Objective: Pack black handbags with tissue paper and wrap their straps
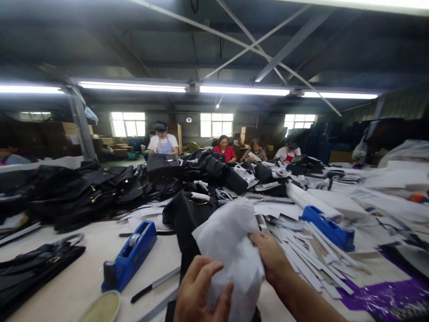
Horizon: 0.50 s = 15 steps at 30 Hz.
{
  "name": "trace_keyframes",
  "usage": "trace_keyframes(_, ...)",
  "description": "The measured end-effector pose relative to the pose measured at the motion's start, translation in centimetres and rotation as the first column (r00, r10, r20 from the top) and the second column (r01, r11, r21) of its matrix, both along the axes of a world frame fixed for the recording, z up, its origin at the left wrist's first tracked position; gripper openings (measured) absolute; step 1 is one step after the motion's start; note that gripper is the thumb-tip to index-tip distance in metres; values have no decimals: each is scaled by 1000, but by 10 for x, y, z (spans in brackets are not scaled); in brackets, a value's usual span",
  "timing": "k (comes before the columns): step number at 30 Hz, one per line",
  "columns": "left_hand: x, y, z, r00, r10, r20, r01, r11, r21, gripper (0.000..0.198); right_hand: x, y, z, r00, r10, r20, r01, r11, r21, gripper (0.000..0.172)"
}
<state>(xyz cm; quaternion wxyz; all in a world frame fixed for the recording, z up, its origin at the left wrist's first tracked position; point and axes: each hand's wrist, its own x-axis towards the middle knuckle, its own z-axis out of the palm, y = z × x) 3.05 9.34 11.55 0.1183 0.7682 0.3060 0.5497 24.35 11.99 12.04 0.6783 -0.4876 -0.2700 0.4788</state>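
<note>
Both my hands hold a crumpled sheet of white tissue paper [231, 250] low in the middle of the view. My left hand [199, 290] grips its lower left side with curled fingers. My right hand [270, 257] pinches its right edge. Behind the paper lies a black bag [182, 219] on the pale table [83, 273].
A blue tape dispenser [130, 255] sits at my left, another blue tape dispenser [330, 228] at my right. A black-handled knife [152, 285] and a round dish [100, 307] lie near the front. Piles of black bags [83, 192], white paper strips [308, 255], and several seated people [224, 150] fill the far side.
</note>
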Motion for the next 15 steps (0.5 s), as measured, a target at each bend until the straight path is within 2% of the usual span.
trace_keyframes(2, 7, -6, -3, 992, -23, -122, 28, 999, 37, 36, -10, -3, -5, 999, 29, -29, -30, 999, -30, 19)
trace_keyframes(4, 11, -8, -5, 980, -31, -196, 34, 999, 14, 26, -17, -5, -8, 998, 42, -40, -44, 998, -44, 20)
trace_keyframes(6, 13, -9, -5, 981, -63, -186, 51, 996, -68, 7, -21, -8, -10, 998, 45, -40, -47, 997, -54, 22)
trace_keyframes(8, 13, -11, -3, 985, -118, -125, 92, 976, -199, 20, -22, -10, -13, 998, 47, -36, -49, 997, -60, 23)
trace_keyframes(10, 13, -14, 1, 983, -172, -66, 134, 913, -385, 27, -24, -13, -15, 998, 54, -29, -56, 996, -67, 25)
trace_keyframes(12, 16, -17, 5, 980, -198, -28, 147, 806, -574, 33, -27, -16, -18, 998, 62, -18, -64, 995, -78, 26)
trace_keyframes(15, 21, -17, 6, 976, -214, -30, 123, 666, -736, 25, -33, -21, -22, 998, 68, -4, -68, 993, -92, 27)
